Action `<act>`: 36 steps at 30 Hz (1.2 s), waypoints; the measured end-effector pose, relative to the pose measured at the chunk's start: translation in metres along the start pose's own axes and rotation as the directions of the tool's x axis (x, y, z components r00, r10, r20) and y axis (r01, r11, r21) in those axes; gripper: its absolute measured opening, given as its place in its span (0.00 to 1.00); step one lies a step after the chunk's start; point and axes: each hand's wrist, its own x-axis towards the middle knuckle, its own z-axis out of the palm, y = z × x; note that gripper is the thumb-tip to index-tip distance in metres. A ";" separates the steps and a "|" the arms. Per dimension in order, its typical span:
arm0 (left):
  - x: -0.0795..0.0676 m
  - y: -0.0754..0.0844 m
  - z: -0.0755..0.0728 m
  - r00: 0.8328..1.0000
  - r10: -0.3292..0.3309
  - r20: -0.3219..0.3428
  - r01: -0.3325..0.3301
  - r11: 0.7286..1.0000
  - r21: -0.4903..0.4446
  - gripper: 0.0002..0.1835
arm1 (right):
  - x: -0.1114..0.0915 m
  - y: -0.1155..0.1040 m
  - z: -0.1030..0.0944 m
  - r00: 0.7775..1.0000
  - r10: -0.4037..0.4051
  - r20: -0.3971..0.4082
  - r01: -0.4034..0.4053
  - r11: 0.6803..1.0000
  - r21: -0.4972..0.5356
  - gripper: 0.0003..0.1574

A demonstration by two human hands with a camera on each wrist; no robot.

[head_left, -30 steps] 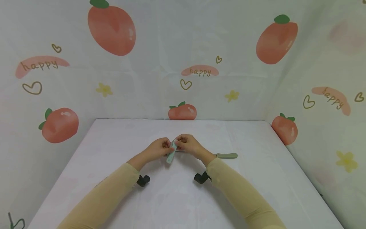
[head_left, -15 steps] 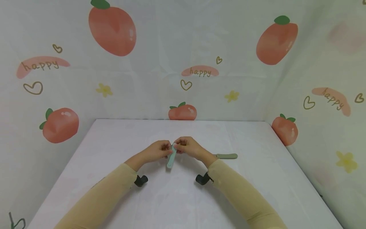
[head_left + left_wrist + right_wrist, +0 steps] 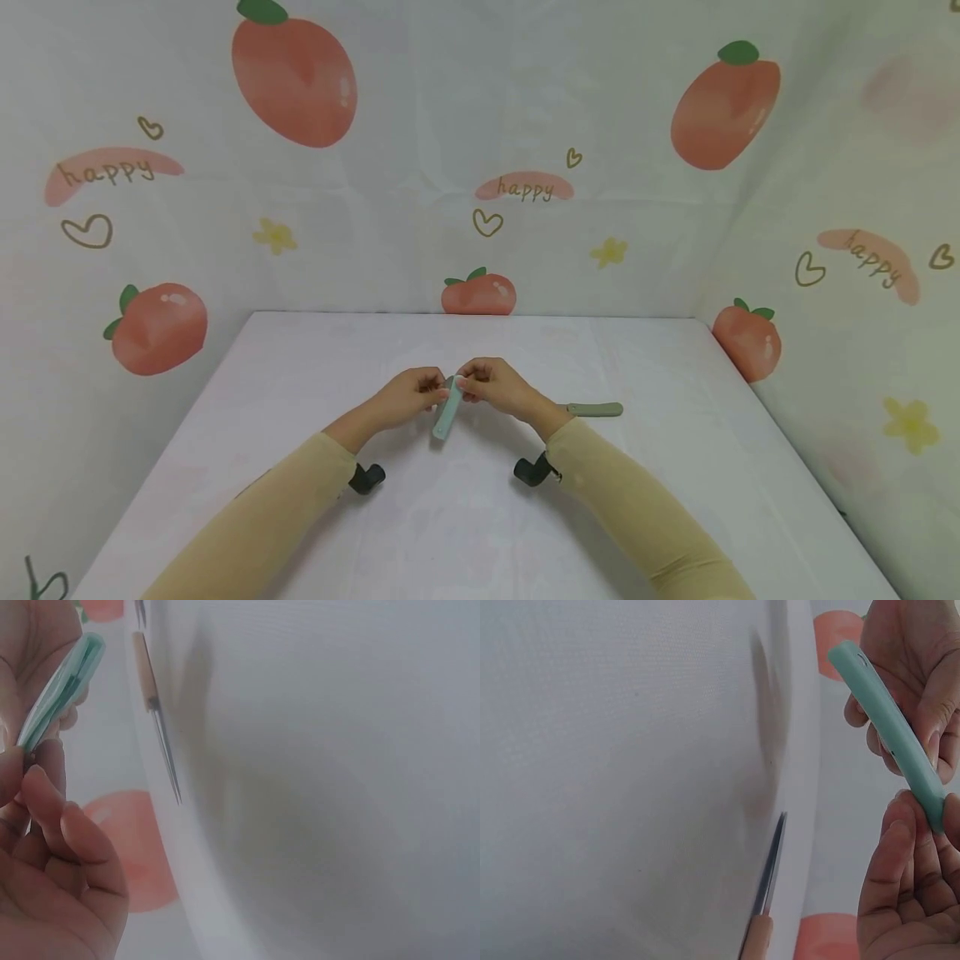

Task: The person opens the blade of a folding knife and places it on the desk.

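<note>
Over the middle of the table, both hands hold a mint-green folding knife [image 3: 447, 412], its free end slanting down toward the person. My right hand [image 3: 491, 386] pinches the handle's far end between thumb and fingers, as the right wrist view also shows. The left hand [image 3: 408, 398] pinches beside that end, where a small grey piece [image 3: 450, 382], perhaps the blade, peeks out. A long slot runs along the mint handle [image 3: 64, 690] in the left wrist view. Fingers cover much of the blade area.
A second knife with a sage-green handle [image 3: 595, 409] lies on the white table [image 3: 457, 525], its blade [image 3: 771, 862] behind the right hand in the head view. A fruit-print cloth [image 3: 420, 108] hangs around the table.
Both hands have come slightly nearer the person with the folding knife. The left hand has shifted a little left, and the handle's free end has swung slightly left.
</note>
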 end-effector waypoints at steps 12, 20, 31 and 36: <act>-0.003 0.008 -0.001 0.990 0.000 -0.140 0.006 0.999 0.049 0.06 | -0.003 -0.002 -0.003 0.995 0.057 -0.084 -0.053 0.998 0.044 0.14; -0.004 0.006 -0.003 0.961 -0.014 -0.276 0.015 1.000 -0.001 0.07 | -0.005 -0.002 -0.009 0.982 0.115 -0.147 -0.098 0.988 0.116 0.14; -0.004 0.002 -0.003 0.893 -0.131 -0.432 0.052 0.981 -0.189 0.09 | -0.006 0.004 -0.015 0.960 0.205 -0.189 -0.145 0.946 0.292 0.13; -0.010 0.004 -0.002 0.901 -0.168 -0.401 0.092 0.975 -0.201 0.10 | -0.007 0.004 -0.015 0.966 0.191 -0.172 -0.139 0.952 0.274 0.13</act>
